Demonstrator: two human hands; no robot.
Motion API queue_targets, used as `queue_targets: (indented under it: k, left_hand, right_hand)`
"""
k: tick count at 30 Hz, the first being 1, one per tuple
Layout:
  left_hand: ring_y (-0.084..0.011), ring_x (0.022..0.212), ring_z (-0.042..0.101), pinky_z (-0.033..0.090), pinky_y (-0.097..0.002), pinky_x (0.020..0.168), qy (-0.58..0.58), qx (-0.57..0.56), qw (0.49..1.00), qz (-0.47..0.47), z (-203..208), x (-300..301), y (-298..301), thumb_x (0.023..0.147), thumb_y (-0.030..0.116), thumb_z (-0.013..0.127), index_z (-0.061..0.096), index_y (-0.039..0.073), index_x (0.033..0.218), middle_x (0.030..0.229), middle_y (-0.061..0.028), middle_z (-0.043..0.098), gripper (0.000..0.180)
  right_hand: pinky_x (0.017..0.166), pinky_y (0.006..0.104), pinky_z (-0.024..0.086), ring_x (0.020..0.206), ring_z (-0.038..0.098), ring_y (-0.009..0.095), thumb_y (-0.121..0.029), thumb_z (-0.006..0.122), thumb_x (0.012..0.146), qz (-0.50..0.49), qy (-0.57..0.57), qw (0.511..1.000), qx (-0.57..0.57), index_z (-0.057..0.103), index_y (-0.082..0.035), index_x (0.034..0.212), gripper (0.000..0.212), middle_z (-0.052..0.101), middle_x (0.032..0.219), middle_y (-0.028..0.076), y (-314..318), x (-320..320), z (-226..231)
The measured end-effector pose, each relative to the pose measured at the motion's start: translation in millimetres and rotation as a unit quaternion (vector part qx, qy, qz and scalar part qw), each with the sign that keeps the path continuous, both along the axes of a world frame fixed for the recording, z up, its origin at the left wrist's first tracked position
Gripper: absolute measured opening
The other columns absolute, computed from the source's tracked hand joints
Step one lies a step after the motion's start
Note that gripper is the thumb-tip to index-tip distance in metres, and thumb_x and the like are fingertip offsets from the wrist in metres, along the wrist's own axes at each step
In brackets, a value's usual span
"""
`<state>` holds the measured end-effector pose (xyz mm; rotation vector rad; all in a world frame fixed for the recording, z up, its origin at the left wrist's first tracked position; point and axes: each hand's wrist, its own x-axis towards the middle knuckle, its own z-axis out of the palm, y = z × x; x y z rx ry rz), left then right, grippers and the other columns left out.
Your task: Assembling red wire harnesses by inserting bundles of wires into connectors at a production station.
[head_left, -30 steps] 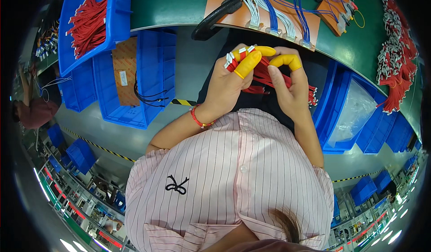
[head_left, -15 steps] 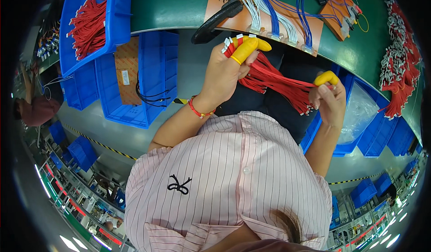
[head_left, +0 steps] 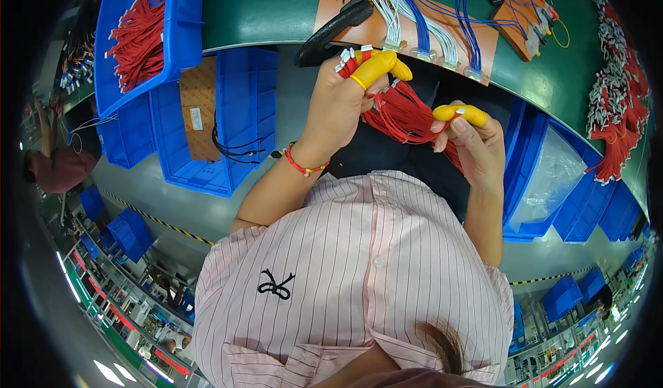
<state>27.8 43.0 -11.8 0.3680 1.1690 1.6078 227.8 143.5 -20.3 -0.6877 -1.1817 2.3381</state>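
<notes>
My left hand (head_left: 335,105) is closed around a bundle of red cables (head_left: 407,115), with yellow finger cots on its fingertips. White connectors (head_left: 347,58) stick out of its top, and the red lengths hang down to the right over my lap. Close by on the right, my right hand (head_left: 481,147) is pinched at the bundle's side, with a yellow finger cot on its index finger. A small white connector (head_left: 460,111) shows at that finger; the cable behind it is mostly hidden.
Ahead is a green table (head_left: 255,8) with an orange board (head_left: 349,25), white and blue cables (head_left: 421,22) and a black handle-like piece (head_left: 335,32). A blue bin (head_left: 183,56) of red cables stands left. More red cables (head_left: 615,105) lie right, above blue bins (head_left: 587,208).
My right hand has moved left, closer to the bundle; the single red cable stretched toward it is no longer seen taut. My left hand has shifted slightly left, still gripping the bundle.
</notes>
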Motion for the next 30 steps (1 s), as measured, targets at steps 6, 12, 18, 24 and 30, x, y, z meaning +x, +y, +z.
queue_targets:
  k: [6,12,18,24,30]
  left_hand:
    - [0.0009,0.048,0.029,0.019,-0.0188,0.043,-0.077,0.038,0.994,0.068,2,9,7,0.098,0.016,0.052,0.066,-0.004,0.098,0.065,0.0048,0.048,0.024]
    - [-0.0003,0.044,0.024,0.017,-0.0203,0.041,-0.076,0.002,0.997,0.016,5,1,4,0.099,0.014,0.048,0.064,-0.006,0.105,0.069,0.0012,0.055,0.026]
    - [-0.0008,0.044,0.023,0.016,-0.0207,0.041,-0.086,-0.007,0.996,-0.031,7,-2,-10,0.102,0.017,0.041,0.060,-0.008,0.110,0.073,-0.0017,0.058,0.033]
    - [-0.0014,0.047,0.025,0.020,-0.0185,0.041,-0.122,-0.008,0.992,-0.025,0,0,-21,0.102,0.016,0.040,0.058,-0.010,0.114,0.091,-0.0089,0.064,0.033]
    - [-0.0016,0.046,0.024,0.019,-0.0192,0.041,-0.129,-0.003,0.991,-0.046,-4,0,-26,0.103,0.018,0.040,0.058,-0.009,0.113,0.080,-0.0048,0.062,0.035]
  right_hand:
    - [0.062,0.0257,0.051,0.064,0.060,0.013,-0.011,0.055,0.097,-0.051,-0.060,0.995,0.055,0.064,0.006,0.109,0.023,0.068,0.089,0.015,0,-3,-2]
    - [0.055,0.0228,0.044,0.057,0.054,0.010,-0.016,0.057,0.097,-0.137,-0.099,0.984,0.064,0.066,0.007,0.103,0.026,0.066,0.082,0.011,3,-18,7]
    - [0.054,0.0218,0.043,0.054,0.053,0.009,-0.018,0.059,0.095,-0.157,-0.115,0.979,0.065,0.067,0.006,0.100,0.026,0.066,0.079,0.010,6,-24,13]
    - [0.052,0.0215,0.042,0.053,0.052,0.008,-0.017,0.060,0.095,-0.136,-0.121,0.982,0.053,0.067,0.006,0.098,0.024,0.065,0.075,0.009,10,-22,18]
    - [0.054,0.0215,0.044,0.051,0.050,0.007,-0.018,0.057,0.096,-0.156,-0.042,0.984,-0.071,0.067,0.004,0.099,0.025,0.065,0.074,0.008,8,-23,10]
